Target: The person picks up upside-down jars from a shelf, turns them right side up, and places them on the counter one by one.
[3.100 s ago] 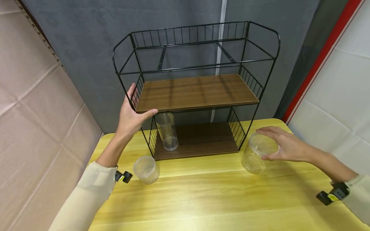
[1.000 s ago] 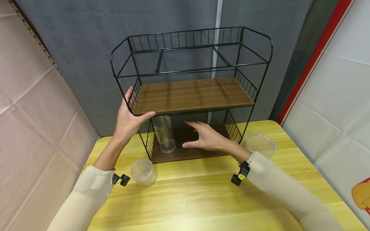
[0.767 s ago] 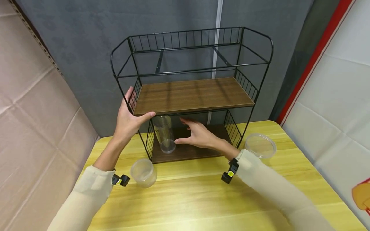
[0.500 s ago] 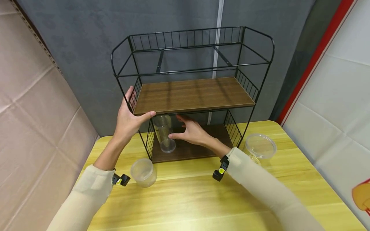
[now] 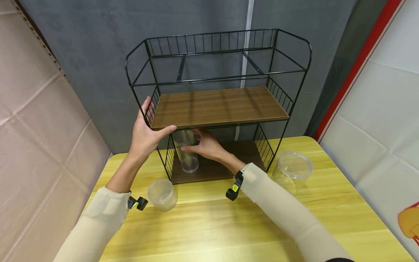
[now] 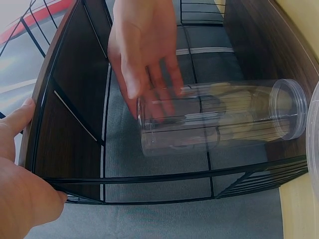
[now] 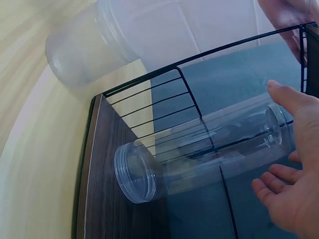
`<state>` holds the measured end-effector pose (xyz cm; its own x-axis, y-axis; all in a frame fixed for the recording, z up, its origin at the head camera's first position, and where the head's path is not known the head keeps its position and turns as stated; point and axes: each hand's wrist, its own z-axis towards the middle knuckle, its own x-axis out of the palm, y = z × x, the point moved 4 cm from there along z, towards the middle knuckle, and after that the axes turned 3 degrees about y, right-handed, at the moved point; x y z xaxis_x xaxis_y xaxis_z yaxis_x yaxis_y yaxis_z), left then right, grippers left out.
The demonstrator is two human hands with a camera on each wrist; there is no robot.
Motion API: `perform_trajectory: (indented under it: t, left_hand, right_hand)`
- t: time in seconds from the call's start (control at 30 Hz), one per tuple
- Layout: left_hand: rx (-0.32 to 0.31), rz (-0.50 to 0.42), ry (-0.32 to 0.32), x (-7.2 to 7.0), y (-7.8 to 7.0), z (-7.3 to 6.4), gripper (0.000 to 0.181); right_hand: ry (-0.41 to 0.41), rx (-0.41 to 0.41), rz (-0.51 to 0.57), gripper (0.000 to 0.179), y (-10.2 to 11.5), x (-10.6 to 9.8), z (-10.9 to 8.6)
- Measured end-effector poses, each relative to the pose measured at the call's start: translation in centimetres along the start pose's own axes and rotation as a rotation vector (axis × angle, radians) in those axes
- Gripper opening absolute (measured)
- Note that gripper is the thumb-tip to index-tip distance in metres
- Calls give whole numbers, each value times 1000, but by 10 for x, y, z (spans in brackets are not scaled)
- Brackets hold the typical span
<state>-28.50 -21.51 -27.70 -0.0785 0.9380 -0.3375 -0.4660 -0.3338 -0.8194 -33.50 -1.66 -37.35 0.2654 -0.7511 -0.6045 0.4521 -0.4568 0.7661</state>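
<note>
My left hand grips the left side of a black wire rack, thumb on the front edge of its middle wooden board and fingers behind the side wires. A tall clear plastic jar stands upright at the left end of the lower board, its ridged ring end down. Beside its upper part is my right hand, reaching in under the middle board. In the right wrist view, thumb and fingers are spread around the top end of the jar, with a gap on the finger side.
A small clear tub stands on the wooden table, in front of the rack's left corner. Right of the rack stands a wider clear jar, near my right sleeve. A grey cloth wall rises behind the rack.
My right hand has left the wider jar at the right, entered the lower level and moved left up to the tall jar. The left hand keeps its grip on the rack.
</note>
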Motion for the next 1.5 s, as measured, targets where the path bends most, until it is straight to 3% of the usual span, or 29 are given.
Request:
perform_trajectory:
  t: [0.27, 0.6, 1.0, 1.2, 1.37, 1.5]
  left_hand:
    - [4, -1, -12, 0, -1, 0, 112]
    - [2, -2, -19, 1, 0, -1, 112]
    - [15, -22, -54, 1, 2, -3, 111]
    - [52, -42, -85, 1, 7, -10, 111]
    - [89, -100, -139, 1, 6, -21, 110]
    - [147, -161, -242, -2, -1, -34, 108]
  right_hand:
    - [-21, 8, -35, 97, 4, 6, 8]
    - [-11, -6, -109, 81, 5, 10, 12]
    - [-32, 1, -79, 82, 2, 1, -2]
    - [-39, -31, -105, 84, 5, -4, -11]
    - [-34, -43, -128, 87, 9, -10, -24]
    - [-30, -49, -97, 86, 11, -17, -37]
